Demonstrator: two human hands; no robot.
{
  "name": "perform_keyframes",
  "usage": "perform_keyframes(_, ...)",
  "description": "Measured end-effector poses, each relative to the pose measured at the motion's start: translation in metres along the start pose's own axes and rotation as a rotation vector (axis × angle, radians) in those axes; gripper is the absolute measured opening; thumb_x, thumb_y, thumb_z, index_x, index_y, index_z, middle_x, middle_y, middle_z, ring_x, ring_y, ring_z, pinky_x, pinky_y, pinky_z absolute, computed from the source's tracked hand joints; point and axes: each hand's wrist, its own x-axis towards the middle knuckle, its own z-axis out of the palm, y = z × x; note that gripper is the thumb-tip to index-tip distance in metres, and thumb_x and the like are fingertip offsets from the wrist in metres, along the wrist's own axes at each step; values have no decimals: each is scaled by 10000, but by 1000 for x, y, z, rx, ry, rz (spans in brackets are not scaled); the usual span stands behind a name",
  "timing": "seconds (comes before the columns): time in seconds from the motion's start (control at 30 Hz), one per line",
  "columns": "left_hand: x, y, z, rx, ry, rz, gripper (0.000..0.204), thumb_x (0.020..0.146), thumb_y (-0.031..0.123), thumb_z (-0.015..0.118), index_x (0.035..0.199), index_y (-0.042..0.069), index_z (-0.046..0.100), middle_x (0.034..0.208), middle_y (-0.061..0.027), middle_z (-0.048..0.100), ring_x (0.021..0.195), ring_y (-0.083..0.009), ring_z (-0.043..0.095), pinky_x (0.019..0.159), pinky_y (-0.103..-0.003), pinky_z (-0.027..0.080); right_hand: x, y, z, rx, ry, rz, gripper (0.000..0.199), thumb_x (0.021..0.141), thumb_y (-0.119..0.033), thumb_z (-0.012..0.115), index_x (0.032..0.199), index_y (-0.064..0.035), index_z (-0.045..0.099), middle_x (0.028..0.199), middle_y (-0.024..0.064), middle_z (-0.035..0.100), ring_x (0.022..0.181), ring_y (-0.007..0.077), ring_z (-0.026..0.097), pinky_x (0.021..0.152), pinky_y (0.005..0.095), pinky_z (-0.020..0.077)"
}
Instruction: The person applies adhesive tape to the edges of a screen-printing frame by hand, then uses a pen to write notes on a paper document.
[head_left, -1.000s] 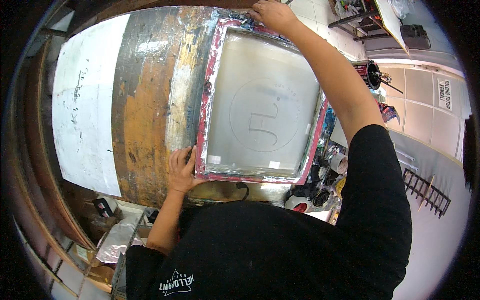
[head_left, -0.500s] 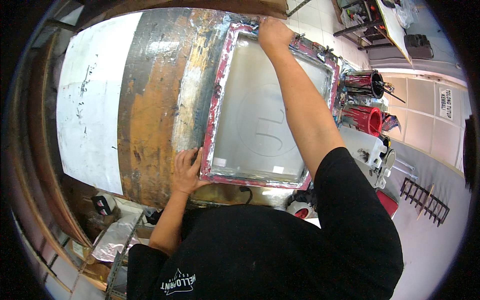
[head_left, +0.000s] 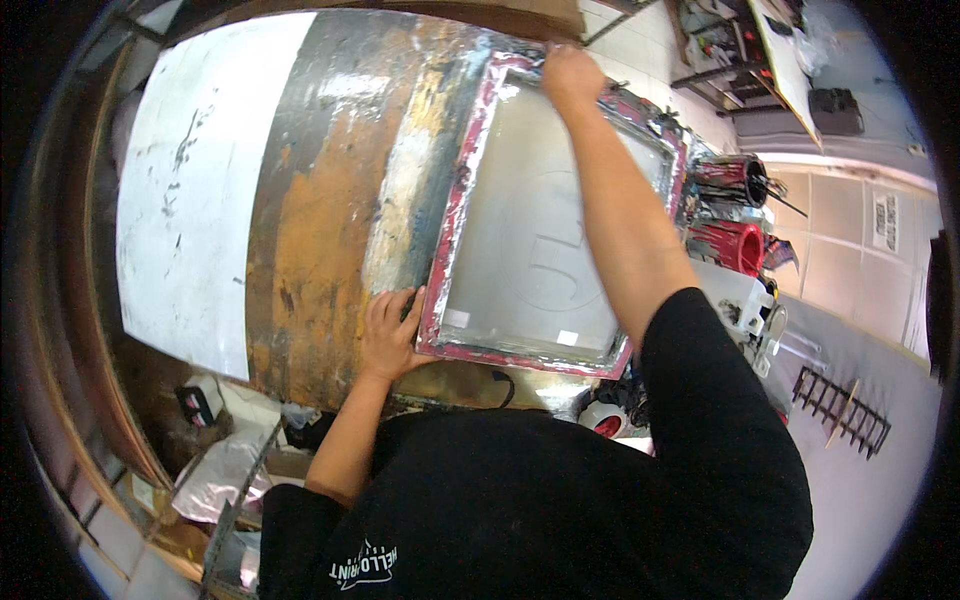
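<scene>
A screen printing frame [head_left: 452, 225] with red, ink-smeared edges lies on the worn table. Its pale mesh [head_left: 520, 220] carries a faint circle with line shapes inside. At the frame's near left corner is my left hand [head_left: 390, 335], its fingers bent along the left side and the thumb partly hidden by the near edge. My right hand [head_left: 573, 78] reaches across the mesh and closes on the far edge, where its fingertips are mostly hidden. My right forearm covers part of the mesh. Dark clamps [head_left: 665, 122] sit along the far right edge.
The table [head_left: 320, 220] has a white section [head_left: 200, 190] at the left and brown, paint-stained parts. Beyond the frame's right side stand a black ink-streaked bucket [head_left: 735, 180] and a red one [head_left: 730, 245]. A black rack [head_left: 840, 412] hangs on the right wall.
The whole view has shifted and tilted slightly, so the table and frame appear further right. Both hands keep to the same places on the frame.
</scene>
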Motion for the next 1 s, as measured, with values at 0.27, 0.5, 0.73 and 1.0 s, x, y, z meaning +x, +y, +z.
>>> perform_keyframes(0.27, -2, 5, 5, 61, -46, -4, 1084, 650, 703, 785, 1479, 59, 515, 1400, -163, 514, 1306, -385, 449, 1152, -566, 328, -1, -30, -7, 152, -93, 287, 308, 1009, -251, 515, 1053, -118, 789, 1093, 103, 779, 1013, 256, 761, 779, 417, 616)
perform_keyframes(0.5, -1, 16, -1, 100, -48, -2, 1126, 558, 603, 895, 1468, 62, 511, 1403, -169, 502, 1296, -416, 448, 1124, -555, 355, -55, -27, -42, 549, 19, 357, 688, 1022, -484, 505, 1426, 72, 472, 1053, 210, 748, 1000, 358, 731, 810, 498, 575)
perform_keyframes(0.73, -1, 23, 0, 172, -16, 35, 1088, 598, 663, 860, 1443, 59, 535, 1379, -164, 518, 1301, -385, 441, 1132, -538, 347, -338, 15, -36, 573, -55, -331, 566, 941, -443, 655, 1335, -44, 579, 1147, 163, 675, 1118, 332, 603, 995, 510, 449)
perform_keyframes(1.0, -5, 24, 6, 157, 13, 57, 1062, 592, 580, 900, 1455, 84, 530, 1366, -158, 508, 1293, -382, 443, 1130, -514, 362, -515, 136, -36, 232, -110, -162, 617, 874, -370, 740, 1394, -95, 551, 1302, 107, 568, 1271, 284, 504, 1092, 580, 342)
